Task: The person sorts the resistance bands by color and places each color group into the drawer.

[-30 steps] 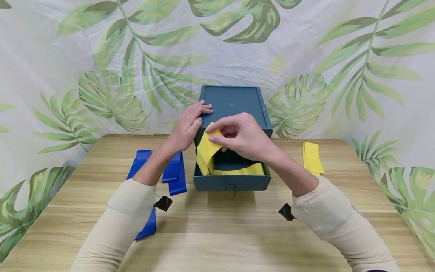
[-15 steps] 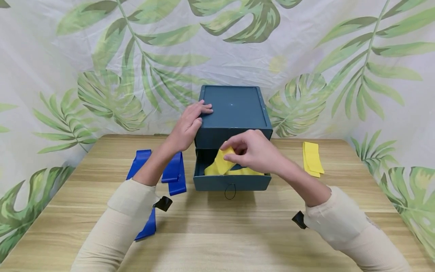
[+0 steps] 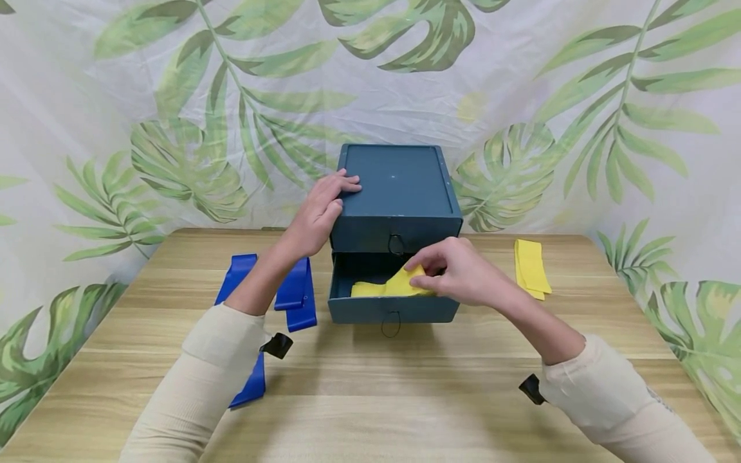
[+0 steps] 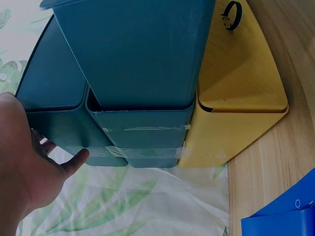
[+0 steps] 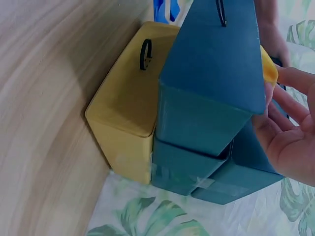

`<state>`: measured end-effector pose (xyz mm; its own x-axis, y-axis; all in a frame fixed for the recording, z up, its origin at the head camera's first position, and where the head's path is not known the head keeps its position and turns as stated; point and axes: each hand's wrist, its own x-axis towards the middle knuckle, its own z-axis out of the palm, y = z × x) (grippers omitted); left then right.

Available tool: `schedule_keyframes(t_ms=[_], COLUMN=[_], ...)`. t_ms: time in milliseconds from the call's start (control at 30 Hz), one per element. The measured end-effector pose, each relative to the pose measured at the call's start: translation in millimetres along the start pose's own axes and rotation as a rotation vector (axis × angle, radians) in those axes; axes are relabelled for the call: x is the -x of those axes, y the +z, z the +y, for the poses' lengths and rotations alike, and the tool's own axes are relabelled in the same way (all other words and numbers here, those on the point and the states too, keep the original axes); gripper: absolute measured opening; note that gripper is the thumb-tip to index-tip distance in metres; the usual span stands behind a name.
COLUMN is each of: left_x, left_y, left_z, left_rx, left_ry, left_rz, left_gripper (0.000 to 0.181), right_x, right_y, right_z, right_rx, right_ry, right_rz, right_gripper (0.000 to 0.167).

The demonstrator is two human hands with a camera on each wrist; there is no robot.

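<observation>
In open drawer (image 3: pixel 359 311), mid-frame: yellow band (image 3: pixel 384 287) (end pinched by right hand (image 3: pixel 463 273)). On cabinet (image 3: pixel 402 183), upper centre: left hand (image 3: pixel 321 215), fingers extended.

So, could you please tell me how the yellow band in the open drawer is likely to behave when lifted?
The yellow band is probably floppy, since it bends down from the right hand into the open drawer. It looks thin, so likely light. Being a flat strip, it seems unlikely to roll.

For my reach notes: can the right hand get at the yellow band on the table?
Probably yes: that yellow band lies exposed, though the right hand pinches another yellow band in the drawer.
</observation>
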<state>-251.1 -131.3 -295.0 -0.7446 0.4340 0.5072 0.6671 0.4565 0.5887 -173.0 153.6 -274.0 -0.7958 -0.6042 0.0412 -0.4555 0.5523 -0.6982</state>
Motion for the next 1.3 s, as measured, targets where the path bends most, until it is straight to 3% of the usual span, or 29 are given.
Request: schedule_keyframes(t_ms=[333,533,700,1300], left_x=[-0.8,-1.0,-1.2,0.4], left_y=[0.0,-0.1,0.5,2.3], left_z=[-1.1,-1.1,-1.1,0.7], left_rx=[-0.001,-0.003,-0.015,-0.029], left_ry=[0.003,-0.001,-0.002,-0.004], left_rz=[0.000,0.002,0.002,0.024], left_gripper=[0.043,0.044,0.044,0.046], right_x=[-2.9,0.3,4.4,20.0], right_y=[-4,-8,-13,-36], right_z=[9,11,11,12], right_rx=[0.092,0.144,0.117,0.100], right_ry=[0.042,0.021,0.042,0.051], right_rz=[-0.073,-0.134,-0.160,0.064], right_gripper=[0.017,0.019,0.024,0.019])
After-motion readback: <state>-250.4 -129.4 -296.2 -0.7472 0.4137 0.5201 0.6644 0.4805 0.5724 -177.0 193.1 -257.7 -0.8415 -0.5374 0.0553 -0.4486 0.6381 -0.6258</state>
